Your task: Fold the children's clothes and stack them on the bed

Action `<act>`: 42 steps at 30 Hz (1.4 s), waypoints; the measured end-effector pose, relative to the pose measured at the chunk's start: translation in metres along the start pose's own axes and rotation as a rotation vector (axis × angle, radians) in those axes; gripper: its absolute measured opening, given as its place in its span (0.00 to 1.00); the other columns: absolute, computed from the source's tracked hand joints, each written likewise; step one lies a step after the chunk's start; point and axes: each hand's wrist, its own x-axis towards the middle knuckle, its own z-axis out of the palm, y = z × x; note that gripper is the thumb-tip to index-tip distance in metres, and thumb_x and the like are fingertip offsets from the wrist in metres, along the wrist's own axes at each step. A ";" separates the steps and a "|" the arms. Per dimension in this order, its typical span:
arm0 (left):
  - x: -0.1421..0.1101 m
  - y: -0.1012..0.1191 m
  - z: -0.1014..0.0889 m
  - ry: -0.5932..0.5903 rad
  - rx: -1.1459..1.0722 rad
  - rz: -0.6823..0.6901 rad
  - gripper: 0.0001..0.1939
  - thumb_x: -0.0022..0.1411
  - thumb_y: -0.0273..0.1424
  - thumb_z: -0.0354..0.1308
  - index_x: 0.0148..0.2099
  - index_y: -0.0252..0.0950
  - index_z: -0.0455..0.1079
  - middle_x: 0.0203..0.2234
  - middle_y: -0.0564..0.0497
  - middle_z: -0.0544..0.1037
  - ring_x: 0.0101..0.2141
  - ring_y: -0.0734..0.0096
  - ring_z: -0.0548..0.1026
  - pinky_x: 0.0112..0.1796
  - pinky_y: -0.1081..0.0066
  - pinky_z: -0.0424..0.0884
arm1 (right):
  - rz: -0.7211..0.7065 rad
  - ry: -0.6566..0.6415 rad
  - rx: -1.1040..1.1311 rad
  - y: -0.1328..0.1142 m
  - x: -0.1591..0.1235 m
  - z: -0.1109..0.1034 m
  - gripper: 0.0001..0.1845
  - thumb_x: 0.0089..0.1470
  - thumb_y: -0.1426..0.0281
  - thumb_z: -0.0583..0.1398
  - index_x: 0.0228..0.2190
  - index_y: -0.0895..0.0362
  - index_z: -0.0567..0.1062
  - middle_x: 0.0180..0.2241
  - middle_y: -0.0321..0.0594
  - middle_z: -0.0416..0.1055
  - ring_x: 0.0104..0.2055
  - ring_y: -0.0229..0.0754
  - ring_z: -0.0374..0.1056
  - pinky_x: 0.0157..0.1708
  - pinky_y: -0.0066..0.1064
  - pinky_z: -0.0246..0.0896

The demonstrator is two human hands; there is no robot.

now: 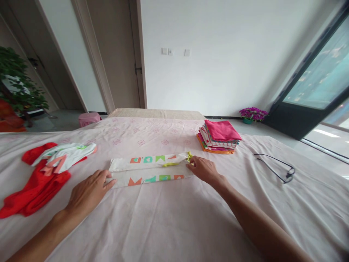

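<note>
Pale pink sheeting covers the bed [169,218] where two bare hands flatten one folded white patterned cloth [149,169].

Its long axis runs side to side between the hands: the left hand [88,191] lies open and flat against its near-left end, while the right hand [204,169] pinches the right end. One stack of folded cloths [219,137] sits beyond the right hand; one red-and-white garment heap [40,174] lies left of the left hand.

Centre: folded cloth [149,169] on the bed [169,218], between both hands
Left: heap of clothes [40,174]
Far right: folded stack [219,137]
Right: hanger [278,169]
</note>
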 end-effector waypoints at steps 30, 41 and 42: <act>0.000 -0.008 0.004 -0.101 -0.049 -0.214 0.13 0.64 0.44 0.48 0.41 0.40 0.63 0.38 0.48 0.77 0.39 0.63 0.77 0.36 0.70 0.65 | -0.113 -0.129 0.532 0.021 0.023 0.034 0.22 0.49 0.51 0.58 0.19 0.56 0.65 0.18 0.30 0.57 0.24 0.35 0.54 0.25 0.28 0.43; 0.007 -0.009 0.000 -0.151 -0.211 -0.346 0.18 0.58 0.50 0.51 0.38 0.43 0.70 0.36 0.52 0.79 0.35 0.63 0.77 0.31 0.70 0.61 | -0.105 -0.151 0.510 0.026 0.026 0.040 0.23 0.50 0.51 0.57 0.19 0.56 0.63 0.18 0.30 0.56 0.23 0.34 0.53 0.24 0.28 0.42; 0.008 -0.011 0.001 -0.147 -0.239 -0.333 0.17 0.58 0.49 0.51 0.37 0.42 0.70 0.35 0.52 0.79 0.35 0.63 0.76 0.32 0.70 0.62 | -0.100 -0.159 0.516 0.026 0.026 0.041 0.23 0.51 0.51 0.57 0.19 0.55 0.63 0.18 0.30 0.57 0.23 0.34 0.53 0.23 0.28 0.42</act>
